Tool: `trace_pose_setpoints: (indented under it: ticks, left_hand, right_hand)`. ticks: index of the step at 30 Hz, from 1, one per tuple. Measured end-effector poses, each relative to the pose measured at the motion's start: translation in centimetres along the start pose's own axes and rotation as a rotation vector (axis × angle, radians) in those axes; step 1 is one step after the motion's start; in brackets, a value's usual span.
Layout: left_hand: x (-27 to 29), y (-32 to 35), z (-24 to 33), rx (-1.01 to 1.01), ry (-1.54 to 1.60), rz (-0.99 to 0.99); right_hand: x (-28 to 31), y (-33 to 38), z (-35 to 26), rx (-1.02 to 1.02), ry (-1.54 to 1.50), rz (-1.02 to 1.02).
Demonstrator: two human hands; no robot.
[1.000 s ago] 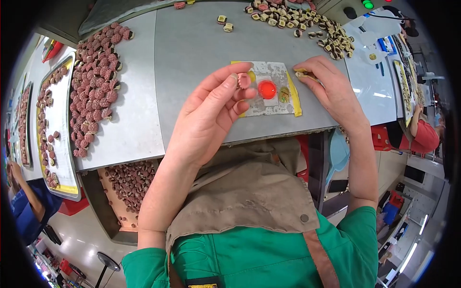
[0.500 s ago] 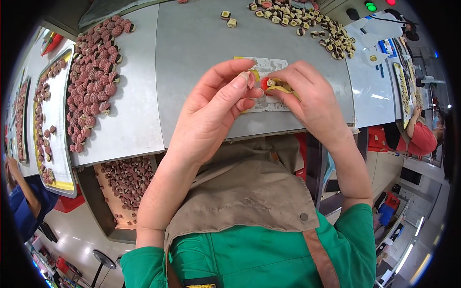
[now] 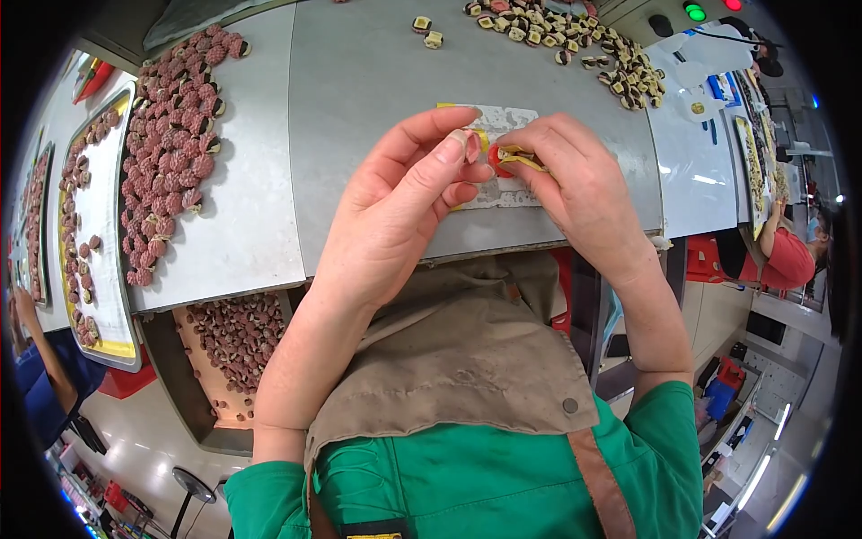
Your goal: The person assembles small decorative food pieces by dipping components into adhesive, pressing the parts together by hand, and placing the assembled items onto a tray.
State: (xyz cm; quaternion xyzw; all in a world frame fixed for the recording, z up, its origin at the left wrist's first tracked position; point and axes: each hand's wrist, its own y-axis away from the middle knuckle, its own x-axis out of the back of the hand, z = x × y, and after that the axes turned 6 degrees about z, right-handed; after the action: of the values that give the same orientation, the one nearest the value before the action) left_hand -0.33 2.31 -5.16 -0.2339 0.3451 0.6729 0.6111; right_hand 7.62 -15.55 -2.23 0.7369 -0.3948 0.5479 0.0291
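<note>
Above the table, my left hand (image 3: pixel 404 193) pinches a small pink piece (image 3: pixel 471 147) between thumb and fingertips. My right hand (image 3: pixel 575 175) is closed around a small yellow tweezer-like tool (image 3: pixel 523 159); part of it is hidden by the fingers. At the tool's tip, beside my left fingertips, is a small red rounded thing (image 3: pixel 494 160), whose kind I cannot make out. Both hands hover over a worn white plate (image 3: pixel 507 196) with a yellow edge, lying on the grey tabletop (image 3: pixel 377 63).
Many pink, raspberry-like pieces (image 3: pixel 175 144) are heaped on the left. Cream-and-dark pieces (image 3: pixel 539 31) lie at the back right. Below the table edge is an open drawer (image 3: pixel 193 377) with more pink pieces. A white tray (image 3: pixel 108 207) stands far left; co-workers sit at both sides.
The fingers of my right hand have closed further, and the yellow tool's arms now lie nearer each other. My left hand stays almost in place, still pinching the pink piece.
</note>
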Motion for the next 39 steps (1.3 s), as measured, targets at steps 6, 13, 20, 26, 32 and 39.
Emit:
trace_pose_setpoints:
  ticks: [6, 13, 20, 26, 32, 39]
  left_hand:
    - [-0.5, 0.0, -0.1, -0.002, -0.069, 0.040]
    - [-1.6, 0.3, -0.2, -0.069, -0.149, 0.105]
    - [-2.1, 0.3, -0.5, -0.067, -0.233, 0.103]
    - [-2.2, 0.2, -1.1, -0.117, -0.201, 0.087]
    - [-2.2, 0.6, -2.0, -0.286, -0.224, 0.097]
    - [-2.6, 0.7, -0.9, -0.115, -0.197, 0.044]
  right_hand:
    - [0.2, -0.3, 0.9, 0.110, -0.067, -0.003]
    - [0.1, 0.5, 0.8, -0.018, -0.081, 0.035]
    - [-0.2, 1.4, -1.0, -0.445, -0.871, 0.261]
    - [-0.9, 1.1, -1.7, -0.301, -0.806, 0.237]
    - [-1.6, 1.3, -1.6, 0.028, -0.358, 0.485]
    - [-0.5, 0.7, -1.3, 0.084, -0.357, 0.359]
